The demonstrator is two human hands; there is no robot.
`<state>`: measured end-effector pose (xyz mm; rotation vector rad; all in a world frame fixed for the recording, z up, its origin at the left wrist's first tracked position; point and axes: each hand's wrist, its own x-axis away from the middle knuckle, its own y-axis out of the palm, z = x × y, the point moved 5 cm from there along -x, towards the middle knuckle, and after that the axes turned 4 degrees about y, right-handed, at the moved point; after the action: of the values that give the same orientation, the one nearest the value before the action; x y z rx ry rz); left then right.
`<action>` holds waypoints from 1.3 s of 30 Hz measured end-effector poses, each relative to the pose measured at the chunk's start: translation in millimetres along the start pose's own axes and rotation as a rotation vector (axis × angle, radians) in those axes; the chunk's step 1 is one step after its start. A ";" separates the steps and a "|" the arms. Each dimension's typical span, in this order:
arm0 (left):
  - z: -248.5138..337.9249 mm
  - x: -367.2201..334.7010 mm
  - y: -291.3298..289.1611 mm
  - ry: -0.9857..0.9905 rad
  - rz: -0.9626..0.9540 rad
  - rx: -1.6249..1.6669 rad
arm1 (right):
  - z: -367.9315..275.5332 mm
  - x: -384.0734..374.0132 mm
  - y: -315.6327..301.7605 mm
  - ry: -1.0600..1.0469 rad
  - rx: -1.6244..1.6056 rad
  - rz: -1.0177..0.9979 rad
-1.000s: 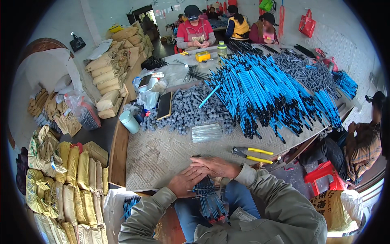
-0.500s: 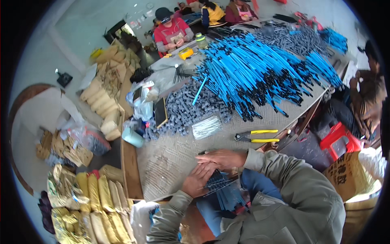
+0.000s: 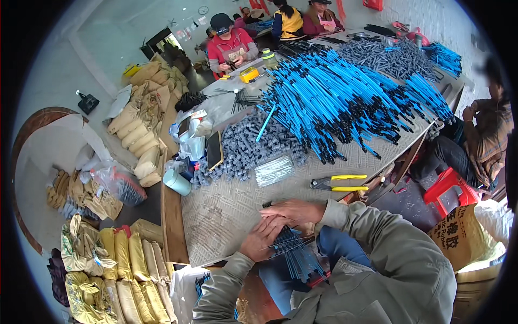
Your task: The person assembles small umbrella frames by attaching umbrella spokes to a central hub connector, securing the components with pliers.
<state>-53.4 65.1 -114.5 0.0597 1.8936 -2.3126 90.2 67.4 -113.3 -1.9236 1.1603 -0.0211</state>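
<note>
At the near edge of the table, a bundle of thin blue rods with black ends slants from under my palms down over my lap. My left hand presses on its left side, fingers pointing up and to the right. Across its upper end lies my right hand, closed over the black tips and overlapping the left fingers. A few thin metal wires stick out crosswise over the bundle below the hands. The undersides of both hands are hidden.
A large heap of blue rods covers the table's far middle. Nearer lie grey plastic clips, a stack of silver wires, yellow-handled pliers, a phone and a light-blue cup. A co-worker sits across; sacks stand left.
The view has shifted slightly. Both my hands stay on the bundle with little change. The co-worker across the table has moved their hands and now holds something dark.
</note>
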 end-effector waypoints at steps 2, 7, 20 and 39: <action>0.7 -1.4 -1.7 0.003 0.003 -0.008 | 1.2 0.5 0.4 0.015 0.006 -0.005; 1.2 -3.5 -0.4 0.001 0.000 -0.023 | -0.4 1.5 -1.5 0.042 0.032 0.004; 1.8 -6.7 -2.8 -0.023 0.003 0.014 | -3.2 1.8 -1.2 0.060 0.042 0.004; 7.7 -8.8 -11.3 -0.042 0.031 0.005 | -5.6 0.7 -2.0 0.040 0.072 0.024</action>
<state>-45.8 60.5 -100.8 0.0406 1.8539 -2.2809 89.7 63.6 -108.7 -1.8535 1.1934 -0.0883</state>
